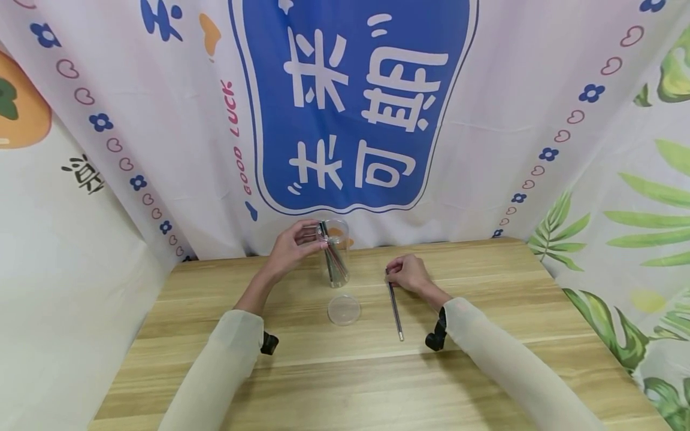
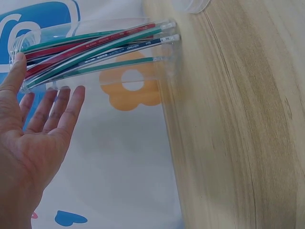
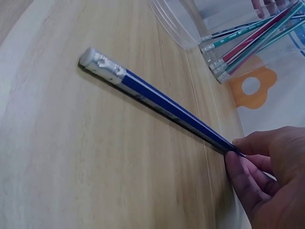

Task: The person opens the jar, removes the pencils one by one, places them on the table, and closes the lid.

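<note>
A clear plastic jar (image 1: 345, 254) stands upright at the back of the table, holding several pencils (image 2: 109, 45) in green, red and dark blue, their eraser ends down. My left hand (image 1: 288, 251) holds the jar near its rim, thumb on one side and fingers on the other. To the right, my right hand (image 1: 411, 275) pinches a blue pencil (image 3: 162, 102) near its far end between thumb and fingers. That pencil's white eraser end points toward the front of the table. Between the hands, a round clear lid (image 1: 344, 310) lies flat.
A wood-grain table (image 1: 334, 383) carries everything. Behind it hangs a printed cloth (image 1: 474, 149) with a blue panel, close behind the jar. More patterned cloth (image 1: 636, 239) borders the right side, and a pale cloth (image 1: 70, 269) the left.
</note>
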Demonstrator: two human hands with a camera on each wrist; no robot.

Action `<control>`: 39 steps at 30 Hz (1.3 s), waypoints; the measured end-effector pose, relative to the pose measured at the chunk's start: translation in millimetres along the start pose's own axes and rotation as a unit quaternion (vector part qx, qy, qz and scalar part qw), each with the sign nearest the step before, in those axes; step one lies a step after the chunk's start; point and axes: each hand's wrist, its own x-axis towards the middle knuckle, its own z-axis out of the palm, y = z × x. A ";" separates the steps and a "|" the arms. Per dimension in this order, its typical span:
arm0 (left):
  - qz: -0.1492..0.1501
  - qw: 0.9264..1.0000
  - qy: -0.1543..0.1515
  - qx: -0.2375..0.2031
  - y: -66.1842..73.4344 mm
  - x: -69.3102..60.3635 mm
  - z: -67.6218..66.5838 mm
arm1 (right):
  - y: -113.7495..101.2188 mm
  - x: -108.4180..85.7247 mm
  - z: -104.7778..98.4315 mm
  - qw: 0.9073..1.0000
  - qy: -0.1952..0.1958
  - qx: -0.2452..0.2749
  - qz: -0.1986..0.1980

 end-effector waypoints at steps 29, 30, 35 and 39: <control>0.005 1.000 -0.004 -0.006 0.7 -0.3 -0.9 | -45.4 4.6 -19.9 0.984 0.010 -0.061 -0.166; 0.006 1.000 -0.004 -0.006 0.8 -0.5 -0.9 | -50.5 5.3 -21.6 0.982 0.006 -0.058 -0.180; 0.007 1.000 -0.003 -0.005 -0.1 -0.8 -1.1 | -76.2 10.4 -29.3 0.972 -0.018 -0.040 -0.230; 0.008 1.000 -0.003 -0.003 -0.5 -0.4 -0.8 | -94.7 15.5 -34.9 0.966 -0.030 -0.031 -0.257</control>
